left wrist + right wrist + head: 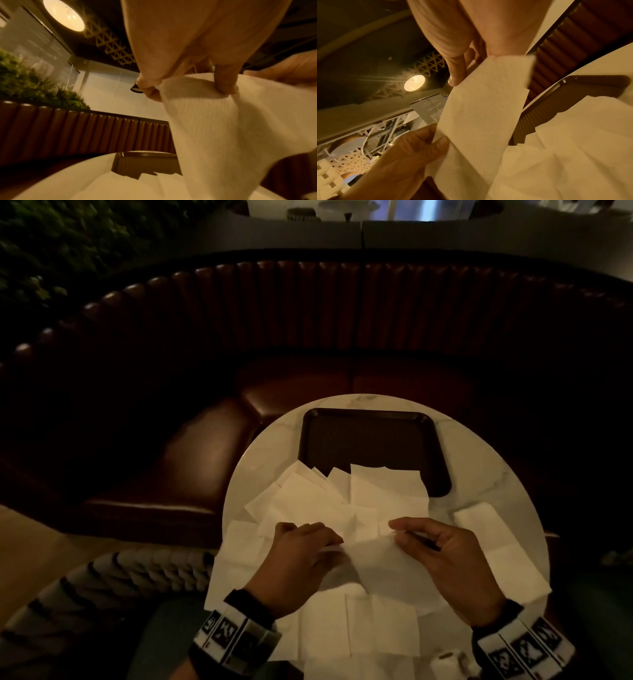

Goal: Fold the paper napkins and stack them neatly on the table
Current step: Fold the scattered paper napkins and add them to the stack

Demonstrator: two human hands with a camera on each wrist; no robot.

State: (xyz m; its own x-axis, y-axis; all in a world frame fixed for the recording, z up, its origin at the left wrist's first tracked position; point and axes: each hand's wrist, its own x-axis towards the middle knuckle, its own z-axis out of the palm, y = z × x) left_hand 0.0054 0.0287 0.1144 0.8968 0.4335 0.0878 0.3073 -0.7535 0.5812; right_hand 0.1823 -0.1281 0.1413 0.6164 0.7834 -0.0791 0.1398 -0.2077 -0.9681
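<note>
A white paper napkin [371, 559] hangs lifted between both hands above the round marble table [479, 460]. My left hand [301, 556] pinches its left edge, seen close in the left wrist view as napkin [223, 128] under curled fingers [224, 83]. My right hand [442, 556] pinches the right edge; in the right wrist view the napkin [484, 108] runs from my right fingers [457, 73] down to my left hand [412, 151]. Several loose white napkins [325, 498] lie spread over the table around the hands.
A dark rectangular tray [370, 440] sits at the table's far side, partly covered by napkins. A brown leather curved booth seat [205, 446] wraps behind the table. Napkins [493, 529] overhang the right and near edges. A small white object [445, 662] stands at the near edge.
</note>
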